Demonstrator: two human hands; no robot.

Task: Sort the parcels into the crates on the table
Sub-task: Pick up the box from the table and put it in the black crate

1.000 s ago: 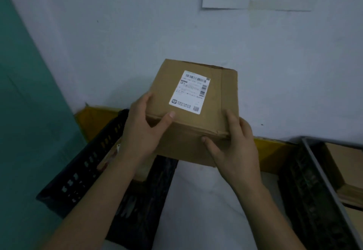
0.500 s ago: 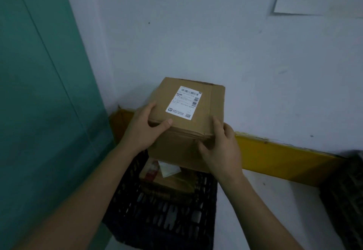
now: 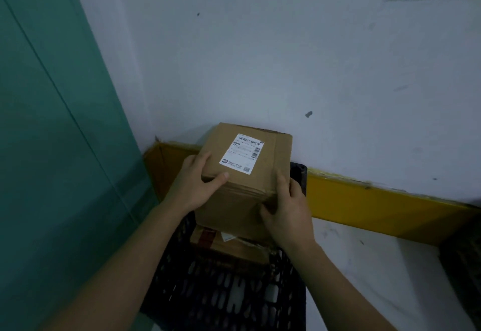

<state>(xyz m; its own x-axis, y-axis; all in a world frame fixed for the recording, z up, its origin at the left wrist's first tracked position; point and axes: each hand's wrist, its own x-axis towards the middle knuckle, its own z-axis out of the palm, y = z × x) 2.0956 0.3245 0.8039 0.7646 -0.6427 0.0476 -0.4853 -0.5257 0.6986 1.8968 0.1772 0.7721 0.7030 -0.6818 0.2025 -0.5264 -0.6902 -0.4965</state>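
Observation:
A brown cardboard parcel (image 3: 242, 195) with a white shipping label on top sits low over the far end of a black lattice crate (image 3: 229, 297). My left hand (image 3: 194, 186) grips its left side, thumb across the top near edge. My right hand (image 3: 287, 213) grips its right near corner, fingers curled round the edge. Beneath it in the crate lies another cardboard parcel (image 3: 229, 248) with red tape and a white slip. Whether the held parcel touches that one is hidden.
The crate stands in a corner of a white table (image 3: 364, 278), with a yellow rail (image 3: 377, 203) along the grey wall behind. A green panel (image 3: 52, 148) rises on the left. The dark edge of another crate (image 3: 466, 260) shows at the far right.
The parcel has moved left and down, from in front of the wall to low over the black crate's far end. Both hands keep the same hold. The view has swung left.

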